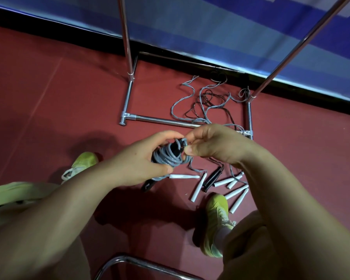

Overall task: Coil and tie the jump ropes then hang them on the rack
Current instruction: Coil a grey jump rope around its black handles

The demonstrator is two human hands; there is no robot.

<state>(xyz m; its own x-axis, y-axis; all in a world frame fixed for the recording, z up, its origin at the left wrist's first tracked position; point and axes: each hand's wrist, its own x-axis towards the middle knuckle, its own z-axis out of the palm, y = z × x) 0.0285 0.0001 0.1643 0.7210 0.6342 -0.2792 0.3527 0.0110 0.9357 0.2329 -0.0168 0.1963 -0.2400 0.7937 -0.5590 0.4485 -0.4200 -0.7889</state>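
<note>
Two hands hold a coiled grey jump rope [168, 156] above the red floor [49, 98]: left hand [143, 158] grips the bundle, right hand [210, 146] pinches its end, near the metal rack [170, 119].

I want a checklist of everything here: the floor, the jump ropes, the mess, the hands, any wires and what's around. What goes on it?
Surface: dark red floor.
Job's things: a coiled grey rope wound round black handles, held up in both hands; loose ropes tangled on the floor inside the rack base; white handles and a black handle lying by the right shoe.
Clutter: nothing seen.
Grippers: left hand grips the coil; right hand pinches the rope at the coil's top.
Cables: nothing seen apart from the ropes.
Surroundings: blue wall padding, two chrome rack poles, yellow-green shoes, a chrome tube at the bottom edge.
</note>
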